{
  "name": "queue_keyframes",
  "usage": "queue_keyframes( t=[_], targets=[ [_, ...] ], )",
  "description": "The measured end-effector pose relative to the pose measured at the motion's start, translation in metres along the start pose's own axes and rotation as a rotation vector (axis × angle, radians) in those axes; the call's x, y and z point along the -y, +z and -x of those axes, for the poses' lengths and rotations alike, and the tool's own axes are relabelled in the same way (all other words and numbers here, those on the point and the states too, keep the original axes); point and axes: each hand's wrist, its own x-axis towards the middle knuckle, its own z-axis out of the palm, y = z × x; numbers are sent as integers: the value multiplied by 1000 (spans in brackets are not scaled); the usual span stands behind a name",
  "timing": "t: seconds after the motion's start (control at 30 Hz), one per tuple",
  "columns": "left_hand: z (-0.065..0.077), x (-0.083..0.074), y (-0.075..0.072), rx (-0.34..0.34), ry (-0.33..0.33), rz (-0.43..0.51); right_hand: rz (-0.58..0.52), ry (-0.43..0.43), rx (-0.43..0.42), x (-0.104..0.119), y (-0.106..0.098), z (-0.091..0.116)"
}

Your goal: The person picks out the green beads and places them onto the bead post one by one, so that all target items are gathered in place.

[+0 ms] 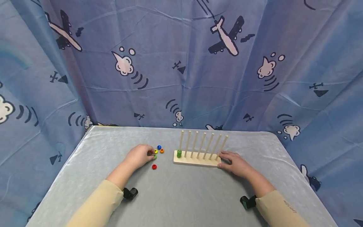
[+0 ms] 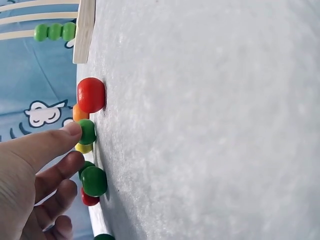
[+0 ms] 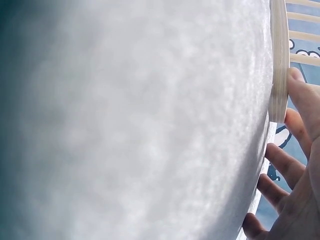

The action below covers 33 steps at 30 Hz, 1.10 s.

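My left hand [image 1: 139,155] is at the loose beads on the left. In the left wrist view the thumb of this hand [image 2: 30,185] touches a green bead [image 2: 87,131], while its other fingers are bent and apart from it. Close by lie a yellow bead [image 1: 156,151], an orange bead [image 1: 162,151], a blue bead [image 1: 159,147] and a red bead [image 1: 154,166]. My right hand [image 1: 233,163] holds the right end of a wooden peg board [image 1: 195,160] between thumb and fingers. Three green beads [image 2: 55,31] are stacked on the board's leftmost peg.
Several bare upright pegs [image 1: 201,145] rise from the board. More dark green beads [image 2: 94,181] and a red bead [image 2: 90,197] appear beside the left fingers in the left wrist view. A pale cloth covers the table [image 1: 181,195]; a blue printed curtain [image 1: 158,72] hangs behind it.
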Motion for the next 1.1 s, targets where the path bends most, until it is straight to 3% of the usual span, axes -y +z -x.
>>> queue_keyframes(
  t=[0.8,1.1],
  targets=[
    [-3,-5,5,50,52,-23,-4,17,7,-1,-1,0],
    [-2,-5,2,47,31,1,-13,-3,11,-2,-2,1]
  ],
)
